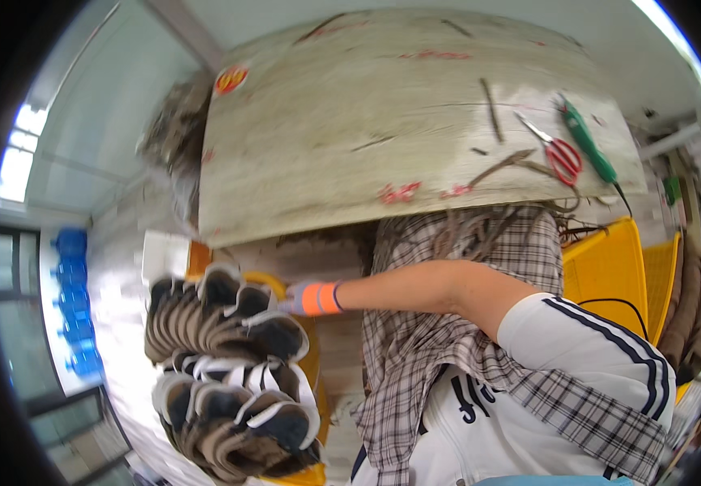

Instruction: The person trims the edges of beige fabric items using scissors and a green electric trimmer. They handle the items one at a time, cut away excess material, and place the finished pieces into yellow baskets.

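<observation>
My right arm reaches across to the left. My right hand (292,301), in a pale glove with an orange cuff band, is at the near-right edge of a stack of nested brown pieces (197,320). These are curved, with dark insides and pale rims, somewhat like shoe uppers; their exact kind I cannot make out. The fingers are blurred and partly hidden against the stack, so their grip does not show. A second similar stack (237,429) sits nearer, with white bands between the two. Yellow basket edges (312,364) show beside them. My left hand is out of view.
Ahead stands a pale wooden table (326,121) bearing red-handled scissors (563,160), a green corded hand tool (588,142) and brown strips (492,109). Brown scraps (480,231) lie on my plaid apron (415,356). Yellow baskets (609,267) stand right; blue water bottles (74,300) line the left wall.
</observation>
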### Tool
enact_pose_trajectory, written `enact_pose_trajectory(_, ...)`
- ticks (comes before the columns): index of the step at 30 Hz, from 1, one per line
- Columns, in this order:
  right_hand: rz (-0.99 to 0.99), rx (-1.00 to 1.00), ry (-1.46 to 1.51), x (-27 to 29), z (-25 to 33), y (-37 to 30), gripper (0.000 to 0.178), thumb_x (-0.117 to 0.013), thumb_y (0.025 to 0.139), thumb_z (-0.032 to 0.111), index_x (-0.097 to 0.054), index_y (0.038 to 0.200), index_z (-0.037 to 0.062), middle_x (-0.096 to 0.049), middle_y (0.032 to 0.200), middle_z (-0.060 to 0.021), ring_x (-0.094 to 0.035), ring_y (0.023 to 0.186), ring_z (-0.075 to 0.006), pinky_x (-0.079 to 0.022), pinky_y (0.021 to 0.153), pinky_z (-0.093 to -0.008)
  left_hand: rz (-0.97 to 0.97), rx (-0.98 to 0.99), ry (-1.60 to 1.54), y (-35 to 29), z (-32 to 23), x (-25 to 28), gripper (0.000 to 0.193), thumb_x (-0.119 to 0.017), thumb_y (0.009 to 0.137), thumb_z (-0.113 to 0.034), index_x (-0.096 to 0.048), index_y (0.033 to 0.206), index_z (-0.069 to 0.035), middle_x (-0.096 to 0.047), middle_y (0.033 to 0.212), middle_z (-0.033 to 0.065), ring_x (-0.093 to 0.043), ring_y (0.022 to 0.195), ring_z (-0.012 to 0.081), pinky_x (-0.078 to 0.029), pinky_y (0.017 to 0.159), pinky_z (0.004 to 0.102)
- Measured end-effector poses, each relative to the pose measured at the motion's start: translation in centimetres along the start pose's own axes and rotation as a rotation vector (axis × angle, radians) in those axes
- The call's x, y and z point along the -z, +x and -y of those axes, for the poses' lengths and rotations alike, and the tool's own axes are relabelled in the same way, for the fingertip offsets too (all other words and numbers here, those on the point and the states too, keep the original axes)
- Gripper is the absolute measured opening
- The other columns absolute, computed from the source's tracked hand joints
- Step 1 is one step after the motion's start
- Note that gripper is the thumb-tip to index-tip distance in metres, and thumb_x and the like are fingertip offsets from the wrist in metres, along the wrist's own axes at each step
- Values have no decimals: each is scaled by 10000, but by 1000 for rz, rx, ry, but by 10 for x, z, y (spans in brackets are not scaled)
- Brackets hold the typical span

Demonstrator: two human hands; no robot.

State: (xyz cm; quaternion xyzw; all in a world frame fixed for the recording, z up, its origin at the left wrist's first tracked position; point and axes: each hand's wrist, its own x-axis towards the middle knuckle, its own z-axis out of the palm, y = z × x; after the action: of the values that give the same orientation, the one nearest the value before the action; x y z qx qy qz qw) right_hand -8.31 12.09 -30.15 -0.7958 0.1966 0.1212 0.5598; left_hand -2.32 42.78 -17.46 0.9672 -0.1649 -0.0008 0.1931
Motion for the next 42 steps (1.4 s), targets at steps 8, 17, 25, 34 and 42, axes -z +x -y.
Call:
enact_pose_trajectory(8, -750, 347, -562, 185, 2, -250, 272, -546, 802, 154, -587, 1060, 76, -609, 1036, -116, -570, 892, -311, -465, 808, -373, -393, -373, 22, 13, -85, 80, 505, -417, 915, -160, -239, 1376, -60, -216, 1424, 175, -295, 1283, 332, -244, 1053, 450)
enact_pose_trajectory(17, -1380, -257, -593, 297, -233, -415, 291, -623, 735, 125, -622, 1025, 108, -600, 1002, -129, -540, 939, -320, -438, 832, -383, -133, -1107, -303, 116, -290, -8, 449, -466, 841, -44, -397, 1283, -3, -323, 1383, 158, -274, 1308, 280, -193, 1073, 366)
enact_pose_trajectory(25, -1119, -394, -728, 320, -193, -415, 518, -649, 702, 210, -507, 1186, 97, -563, 1055, -129, -531, 935, -303, -434, 841, -364, 29, -871, -26, 201, -467, -258, 790, -546, 824, -443, -156, 1420, -101, -171, 1436, 236, -148, 1344, 358, -130, 1054, 537)
enact_pose_trajectory(34, -1319, -153, -385, 324, -196, -419, 627, -653, 631, 11, -472, 1231, 31, -559, 974, -111, -568, 878, -239, -480, 780, -316, -167, -756, 36, 287, -618, -347, 841, -497, 801, -579, -145, 1426, -141, -117, 1452, 232, -132, 1348, 359, -123, 1036, 579)
enact_pose_trajectory(42, -1334, -319, -507, 326, -193, -411, 618, -673, 636, -8, -483, 1224, 20, -580, 1016, -125, -572, 909, -244, -475, 802, -312, 196, -1062, 87, 310, -709, -385, 778, -379, 826, -636, -260, 1397, -121, -226, 1451, 137, -169, 1354, 279, -132, 1072, 508)
